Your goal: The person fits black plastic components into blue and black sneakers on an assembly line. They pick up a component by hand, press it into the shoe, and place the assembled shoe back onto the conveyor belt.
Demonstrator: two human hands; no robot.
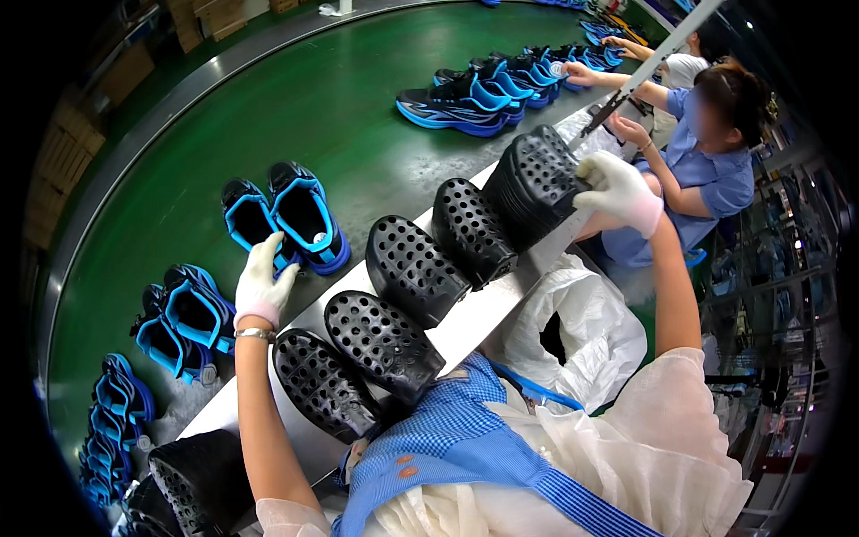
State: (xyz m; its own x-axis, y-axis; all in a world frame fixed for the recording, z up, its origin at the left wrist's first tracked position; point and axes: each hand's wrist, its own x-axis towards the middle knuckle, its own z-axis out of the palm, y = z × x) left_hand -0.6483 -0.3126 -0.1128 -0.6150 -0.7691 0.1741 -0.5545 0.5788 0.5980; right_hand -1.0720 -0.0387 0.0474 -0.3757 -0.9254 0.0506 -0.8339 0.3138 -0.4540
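My left hand [261, 288], in a white glove, pinches the heel of the left sneaker [250, 215] of a black and blue pair on the green belt. Beside it stands its mate, the right sneaker [309, 219]. At the right, my gloved right hand [624, 190] has its fingers curled on the edge of a nested stack of black perforated plastic shoe trees [537, 179]. Several more shoe trees [416, 268] lie between my hands along a white ledge [488, 309]. Part of the right hand's grip is hidden behind its knuckles.
Another sneaker pair [183, 318] and a row of sneakers [112, 421] stand at left. More sneakers [465, 103] line the far belt. A white plastic bag [582, 336] hangs near my right side. Co-workers [707, 152] sit at right, beyond a slanted metal pole [644, 72].
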